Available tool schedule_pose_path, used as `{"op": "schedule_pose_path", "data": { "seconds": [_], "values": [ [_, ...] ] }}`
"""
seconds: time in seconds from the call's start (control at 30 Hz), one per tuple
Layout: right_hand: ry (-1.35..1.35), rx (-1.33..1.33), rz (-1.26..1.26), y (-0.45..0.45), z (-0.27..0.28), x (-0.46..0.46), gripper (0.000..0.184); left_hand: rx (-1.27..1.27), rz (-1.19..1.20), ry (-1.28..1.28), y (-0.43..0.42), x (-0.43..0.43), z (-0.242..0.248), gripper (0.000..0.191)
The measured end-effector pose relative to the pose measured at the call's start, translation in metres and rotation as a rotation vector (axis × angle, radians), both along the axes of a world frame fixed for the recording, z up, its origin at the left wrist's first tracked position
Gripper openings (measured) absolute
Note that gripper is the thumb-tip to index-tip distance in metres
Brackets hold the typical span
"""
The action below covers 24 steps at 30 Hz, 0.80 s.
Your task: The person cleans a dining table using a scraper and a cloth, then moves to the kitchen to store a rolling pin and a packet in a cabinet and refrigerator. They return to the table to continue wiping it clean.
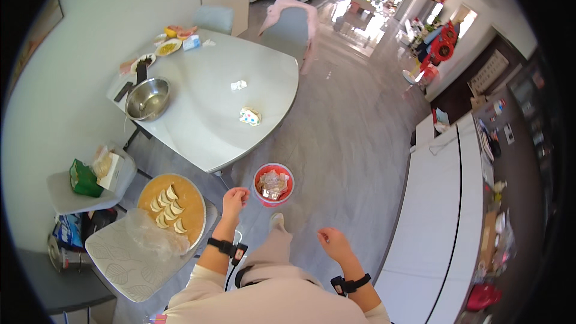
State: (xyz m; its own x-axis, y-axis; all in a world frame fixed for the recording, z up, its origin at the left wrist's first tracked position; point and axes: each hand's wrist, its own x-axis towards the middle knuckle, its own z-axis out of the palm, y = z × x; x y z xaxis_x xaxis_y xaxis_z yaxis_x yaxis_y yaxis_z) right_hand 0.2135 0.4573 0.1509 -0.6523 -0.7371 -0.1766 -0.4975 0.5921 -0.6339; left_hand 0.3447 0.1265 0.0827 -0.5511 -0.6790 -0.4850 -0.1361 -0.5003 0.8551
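Observation:
My left hand is in the air just left of a red trash bin filled with plastic wrappers and paper, its fingers loosely curled. My right hand hangs over the floor at the right of my body, fingers bent; whether it holds anything small does not show. Left of my left hand, several folded dumplings lie on a round orange-brown board on a chair, beside a clear plastic bag. On the table are a crumpled patterned wrapper and a crumpled white tissue.
A steel bowl, plates of food and a tissue pack stand at the table's left side. A chair holds a green bag and a box. A long white cabinet runs along the right. Grey floor extends ahead between table and cabinet.

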Motion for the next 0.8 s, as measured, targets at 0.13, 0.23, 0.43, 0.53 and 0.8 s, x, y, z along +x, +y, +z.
{"op": "schedule_pose_path", "data": {
  "seconds": [0.13, 0.23, 0.43, 0.53, 0.8],
  "values": [
    [0.133, 0.167, 0.146, -0.045, -0.010, -0.094, 0.021, 0.020, 0.087, 0.038, -0.037, -0.068, 0.006, 0.019],
    [0.148, 0.132, 0.204, -0.108, -0.013, -0.164, 0.029, -0.016, 0.159, 0.037, -0.059, -0.098, 0.018, 0.018],
    [0.170, -0.220, 0.427, -0.289, -0.037, -0.231, 0.037, 0.029, 0.350, 0.011, -0.081, -0.114, 0.027, 0.018],
    [-0.017, -0.174, 0.540, -0.377, -0.066, -0.244, 0.041, 0.051, 0.489, -0.036, -0.078, -0.121, 0.020, 0.017],
    [0.230, 0.076, 1.037, -0.516, -0.138, -0.268, 0.036, 0.127, 1.121, -0.223, -0.033, -0.178, 0.017, 0.014]
  ]
}}
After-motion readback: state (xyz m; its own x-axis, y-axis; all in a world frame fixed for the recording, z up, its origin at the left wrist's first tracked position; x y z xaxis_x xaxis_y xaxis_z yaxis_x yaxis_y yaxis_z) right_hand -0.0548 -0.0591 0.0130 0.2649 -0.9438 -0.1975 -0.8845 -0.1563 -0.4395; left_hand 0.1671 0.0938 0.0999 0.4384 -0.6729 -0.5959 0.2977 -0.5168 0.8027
